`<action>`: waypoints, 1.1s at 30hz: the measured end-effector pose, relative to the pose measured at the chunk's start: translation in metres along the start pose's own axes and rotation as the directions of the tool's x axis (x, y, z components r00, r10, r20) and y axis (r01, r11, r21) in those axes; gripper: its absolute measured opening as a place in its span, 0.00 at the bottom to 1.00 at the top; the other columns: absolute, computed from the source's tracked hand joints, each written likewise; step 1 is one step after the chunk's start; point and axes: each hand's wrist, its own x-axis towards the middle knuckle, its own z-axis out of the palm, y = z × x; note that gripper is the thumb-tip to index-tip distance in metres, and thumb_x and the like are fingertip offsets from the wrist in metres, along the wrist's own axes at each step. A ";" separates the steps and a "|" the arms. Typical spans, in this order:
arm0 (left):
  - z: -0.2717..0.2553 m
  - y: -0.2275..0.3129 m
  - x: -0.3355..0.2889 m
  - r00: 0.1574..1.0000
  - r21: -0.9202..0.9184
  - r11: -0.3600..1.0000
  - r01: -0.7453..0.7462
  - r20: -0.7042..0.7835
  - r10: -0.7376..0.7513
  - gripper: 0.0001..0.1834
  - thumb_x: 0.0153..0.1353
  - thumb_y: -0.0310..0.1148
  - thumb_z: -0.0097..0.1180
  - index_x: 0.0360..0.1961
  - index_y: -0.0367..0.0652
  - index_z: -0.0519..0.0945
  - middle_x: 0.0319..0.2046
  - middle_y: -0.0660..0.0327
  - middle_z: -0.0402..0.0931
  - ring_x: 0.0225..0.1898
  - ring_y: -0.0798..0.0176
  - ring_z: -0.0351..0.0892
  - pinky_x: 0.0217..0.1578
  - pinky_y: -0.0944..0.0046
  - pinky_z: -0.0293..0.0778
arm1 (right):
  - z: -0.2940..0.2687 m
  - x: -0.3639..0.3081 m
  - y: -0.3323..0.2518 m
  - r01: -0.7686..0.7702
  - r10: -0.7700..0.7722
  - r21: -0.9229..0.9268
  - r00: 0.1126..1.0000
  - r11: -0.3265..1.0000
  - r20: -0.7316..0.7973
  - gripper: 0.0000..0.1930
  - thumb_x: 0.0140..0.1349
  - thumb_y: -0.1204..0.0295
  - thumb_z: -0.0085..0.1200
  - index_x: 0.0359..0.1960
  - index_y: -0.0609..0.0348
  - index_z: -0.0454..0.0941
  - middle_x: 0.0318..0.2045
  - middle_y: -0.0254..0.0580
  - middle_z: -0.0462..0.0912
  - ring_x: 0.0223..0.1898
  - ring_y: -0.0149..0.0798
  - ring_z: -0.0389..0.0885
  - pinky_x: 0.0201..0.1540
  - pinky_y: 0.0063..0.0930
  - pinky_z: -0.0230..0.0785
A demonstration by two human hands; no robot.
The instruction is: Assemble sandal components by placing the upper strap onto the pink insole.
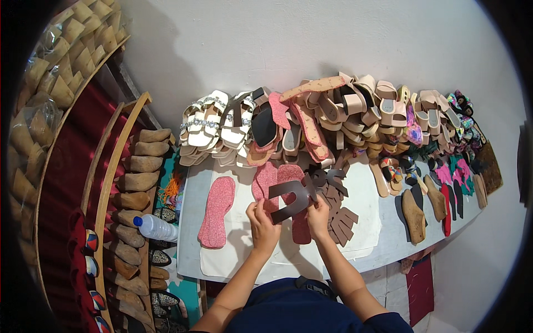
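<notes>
A dark brown sandal upper (287,191), cut with curved openings, is held up over the table between my two hands. Its lower left end is pinched in my left hand (263,226). My right hand (318,217) grips it at the right side, fingers partly hidden behind it. Pink speckled insoles (216,213) lie in a stack to the left, and more pink insoles (301,230) rest beneath and behind the held piece. Just right of my right hand, several brown cut upper pieces (342,225) are spread in a pile on a white sheet (363,222).
Finished sandals (211,125) are heaped along the wall at the table's back. Wooden shoe lasts (413,216) and coloured pieces lie to the right. A rack of lasts (126,233) stands left, with a blue-capped plastic bottle (157,228) beside the table's left edge.
</notes>
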 end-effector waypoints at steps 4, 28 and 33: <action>-0.006 -0.007 -0.008 0.896 0.280 0.860 -0.427 0.006 0.443 0.29 0.39 0.27 0.59 0.46 0.39 0.64 0.39 0.55 0.57 0.42 0.51 0.62 0.40 0.58 0.63 | -0.001 0.001 0.000 -0.005 0.007 0.082 1.000 0.997 -0.020 0.13 0.57 0.66 0.48 0.34 0.65 0.72 0.21 0.27 0.70 0.22 0.19 0.60 0.24 0.13 0.53; 0.022 -0.017 0.003 0.692 -0.735 0.250 0.631 0.386 -0.610 0.08 0.54 0.26 0.45 0.35 0.37 0.73 0.26 0.67 0.71 0.25 0.75 0.68 0.29 0.76 0.66 | 0.017 -0.009 -0.002 -0.175 0.157 0.254 0.983 0.951 0.091 0.07 0.56 0.75 0.45 0.35 0.62 0.72 0.22 0.26 0.72 0.16 0.16 0.60 0.16 0.11 0.48; 0.021 -0.015 -0.003 0.679 -0.780 0.072 0.622 0.491 -0.546 0.05 0.54 0.25 0.45 0.32 0.42 0.72 0.23 0.72 0.66 0.23 0.79 0.64 0.25 0.78 0.61 | 0.019 -0.010 0.003 -0.199 0.183 0.278 0.980 0.940 0.083 0.07 0.56 0.75 0.45 0.35 0.62 0.72 0.20 0.26 0.71 0.16 0.16 0.60 0.16 0.11 0.49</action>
